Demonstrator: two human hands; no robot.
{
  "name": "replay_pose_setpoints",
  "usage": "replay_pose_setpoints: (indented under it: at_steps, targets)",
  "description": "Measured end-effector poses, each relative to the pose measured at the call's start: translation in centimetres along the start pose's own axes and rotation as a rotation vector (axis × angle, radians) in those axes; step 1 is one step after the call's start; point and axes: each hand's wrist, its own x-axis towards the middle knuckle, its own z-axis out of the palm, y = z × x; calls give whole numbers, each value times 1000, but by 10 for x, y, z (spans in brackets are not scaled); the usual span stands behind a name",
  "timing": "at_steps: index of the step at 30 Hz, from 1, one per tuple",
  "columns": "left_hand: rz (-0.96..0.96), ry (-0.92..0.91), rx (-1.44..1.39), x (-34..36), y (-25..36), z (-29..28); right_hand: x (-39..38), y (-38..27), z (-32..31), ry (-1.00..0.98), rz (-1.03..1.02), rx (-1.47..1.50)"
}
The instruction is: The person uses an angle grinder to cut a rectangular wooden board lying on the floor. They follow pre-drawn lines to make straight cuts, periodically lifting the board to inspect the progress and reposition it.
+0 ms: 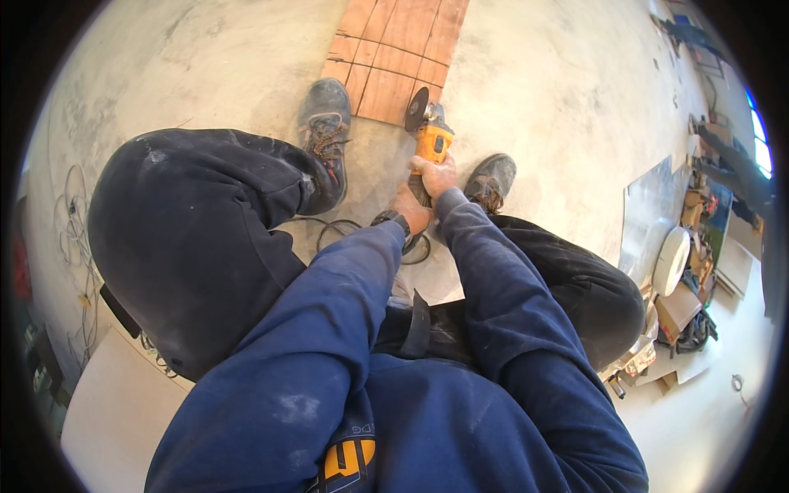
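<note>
While both hands are wrapped round the yellow angle grinder (433,144), the left hand (413,209) on the rear end and the right hand (437,174) just beyond it on the body, kickback looks like the main risk: if the dark disc (417,109) pinches or twists in the wooden board (394,70), the tool could jump back toward the legs. No clamp visible on the board, so it could slide or turn if the disc catches. Left shoe (326,123) is at the board's left edge, pressing or just beside, can't tell; a slip leftward might bring the disc near it. Right shoe (491,178) sits right of the tool, also fairly near. Black cord (329,234) loops on the floor between the legs, could snag a foot. Grinder: between the shoes, far from the torso, at the board's near right corner; yellow body, dark vent area, silvery head, disc on the left side, seen tilted. Spin and exact contact can't be told. Board: reddish-brown, flat on the pale floor, running away to the far side, crossed by dark lines, drawn or cut unclear.
</note>
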Motion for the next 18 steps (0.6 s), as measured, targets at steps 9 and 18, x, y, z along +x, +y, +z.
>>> replay_pose_setpoints:
  at_steps: [9,18]
  targets:
    - [-15,22,-7,3,-8,-4,-2,0,10,-18,24,49]
    - [-26,-5,21,1,-4,-3,-1,-1,7,3,49,-8]
